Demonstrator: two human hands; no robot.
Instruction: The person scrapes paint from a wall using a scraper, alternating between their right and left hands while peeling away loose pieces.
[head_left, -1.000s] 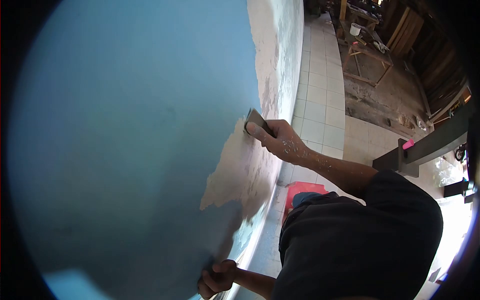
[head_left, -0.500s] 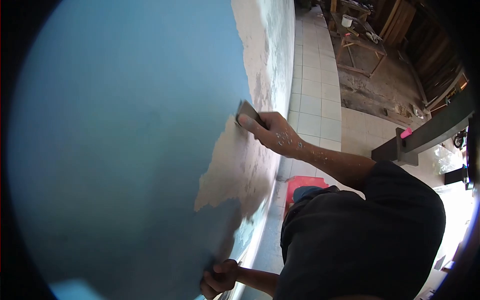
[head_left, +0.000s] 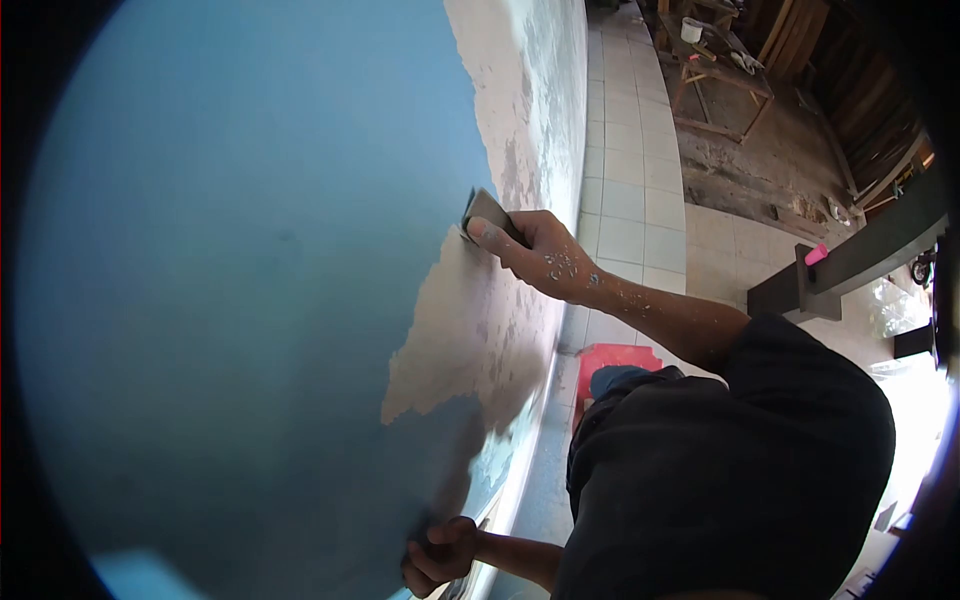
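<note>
My right hand (head_left: 535,250) is closed round a flat grey scraper (head_left: 492,214), thumb pressed along its face. The scraper's edge meets the wall (head_left: 250,200) where the blue paint ends in a jagged line above a pale bare patch (head_left: 440,340). White and bluish flecks dot the back of this hand and the wrist. Lower in the view, in shadow, my left hand (head_left: 442,560) is curled up against or close to the wall. Whatever its fingers may hold is too dark to make out.
Red plastic stool or similar item (head_left: 615,356) by my body, partly covered. Light tiles (head_left: 620,200) run along the wall's foot. A wooden table (head_left: 720,65) bears a white bucket (head_left: 691,30). A dark post (head_left: 870,255) with a pink object (head_left: 816,254) stands behind my right arm.
The scraper and my right hand have shifted slightly up and left in the view. The left hand stays almost in place, and the whole view has tilted a little.
</note>
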